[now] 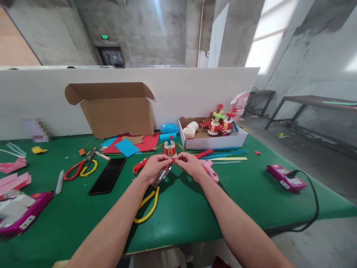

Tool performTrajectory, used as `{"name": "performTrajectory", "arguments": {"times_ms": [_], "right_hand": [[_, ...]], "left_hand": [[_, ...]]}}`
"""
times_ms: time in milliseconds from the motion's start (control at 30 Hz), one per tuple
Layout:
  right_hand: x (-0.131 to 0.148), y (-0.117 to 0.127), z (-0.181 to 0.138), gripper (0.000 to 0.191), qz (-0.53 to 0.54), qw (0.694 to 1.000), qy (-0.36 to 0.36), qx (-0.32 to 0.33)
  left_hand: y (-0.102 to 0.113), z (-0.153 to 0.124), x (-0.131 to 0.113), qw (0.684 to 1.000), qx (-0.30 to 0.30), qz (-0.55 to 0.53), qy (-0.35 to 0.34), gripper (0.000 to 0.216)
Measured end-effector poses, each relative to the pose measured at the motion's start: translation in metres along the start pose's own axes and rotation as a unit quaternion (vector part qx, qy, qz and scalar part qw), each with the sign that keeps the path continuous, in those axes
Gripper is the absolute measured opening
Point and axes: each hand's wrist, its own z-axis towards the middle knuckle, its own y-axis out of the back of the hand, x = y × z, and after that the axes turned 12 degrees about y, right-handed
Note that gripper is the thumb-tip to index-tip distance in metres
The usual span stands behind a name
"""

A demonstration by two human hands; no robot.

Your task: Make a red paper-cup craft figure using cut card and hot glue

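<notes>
My left hand (155, 166) and my right hand (190, 165) meet over the green table (242, 193), fingers pinched together on a small red paper piece (173, 160) between them. Just behind the fingertips stands a small red and white paper-cup figure (170, 148) with a blue top. Yellow-handled scissors (150, 201) lie on the table under my left wrist. A pink glue gun (209, 170) lies under my right hand.
A black phone (107, 175) and red and yellow scissors (80, 168) lie to the left. An open cardboard box (114, 109) stands behind coloured paper sheets (134, 144). A white box (214, 141) holds finished cup figures. Pink devices (286, 178) (25, 216) lie at both sides.
</notes>
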Motion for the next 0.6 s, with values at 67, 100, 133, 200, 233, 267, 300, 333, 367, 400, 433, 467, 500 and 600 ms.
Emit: {"name": "performTrajectory", "arguments": {"times_ms": [67, 100, 133, 200, 233, 267, 300, 333, 367, 400, 433, 467, 500, 600], "right_hand": [[-0.0001, 0.0004, 0.0003, 0.014, 0.001, 1.0, -0.007, -0.002], [-0.0002, 0.0006, 0.0005, 0.014, 0.004, 1.0, -0.012, -0.003], [-0.0003, 0.0008, 0.0007, 0.015, 0.01, 1.0, -0.016, -0.006], [-0.0007, 0.0009, 0.0012, 0.017, 0.031, 0.999, -0.02, -0.018], [-0.0008, 0.0008, 0.0014, 0.018, 0.044, 0.998, -0.02, -0.028], [-0.001, 0.0006, 0.0016, 0.02, 0.057, 0.997, -0.02, -0.039], [-0.0012, 0.0003, 0.0018, 0.022, 0.069, 0.996, -0.023, -0.048], [-0.0013, -0.0001, 0.0019, 0.023, 0.08, 0.995, -0.028, -0.05], [-0.0013, -0.0005, 0.0018, 0.024, 0.089, 0.994, -0.036, -0.046], [-0.0014, -0.0011, 0.0017, 0.025, 0.098, 0.994, -0.045, -0.036], [-0.0013, -0.0016, 0.0015, 0.025, 0.106, 0.993, -0.053, -0.023], [-0.0012, -0.002, 0.0012, 0.026, 0.115, 0.992, -0.058, -0.012], [-0.0009, -0.0023, 0.0008, 0.026, 0.123, 0.991, -0.06, -0.004], [-0.0001, -0.0014, -0.0004, 0.03, 0.157, 0.986, -0.064, 0.006]], "left_hand": [[-0.0001, -0.0003, 0.0003, 1.0, 0.009, 0.001, 0.005, 0.031], [0.0, -0.0003, 0.0004, 1.0, 0.013, 0.001, 0.009, 0.031], [0.0003, -0.0002, 0.0005, 1.0, 0.014, 0.0, 0.011, 0.031], [0.0013, 0.0009, 0.0007, 1.0, 0.01, -0.003, 0.008, 0.03], [0.0018, 0.0017, 0.001, 1.0, 0.003, -0.007, 0.003, 0.03], [0.0024, 0.0027, 0.0012, 1.0, -0.005, -0.009, -0.002, 0.03], [0.0029, 0.0036, 0.0015, 1.0, -0.013, -0.01, -0.009, 0.03], [0.0032, 0.0044, 0.0018, 1.0, -0.021, -0.008, -0.015, 0.03], [0.0034, 0.0049, 0.002, 0.999, -0.027, -0.003, -0.022, 0.03], [0.0032, 0.0051, 0.002, 0.999, -0.032, 0.005, -0.028, 0.029], [0.0027, 0.0048, 0.0018, 0.999, -0.036, 0.014, -0.034, 0.029], [0.0021, 0.0042, 0.0015, 0.998, -0.039, 0.022, -0.039, 0.029], [0.0012, 0.0034, 0.001, 0.998, -0.04, 0.028, -0.043, 0.028], [-0.0005, 0.0008, -0.0013, 0.997, -0.034, 0.039, -0.05, 0.027]]}}
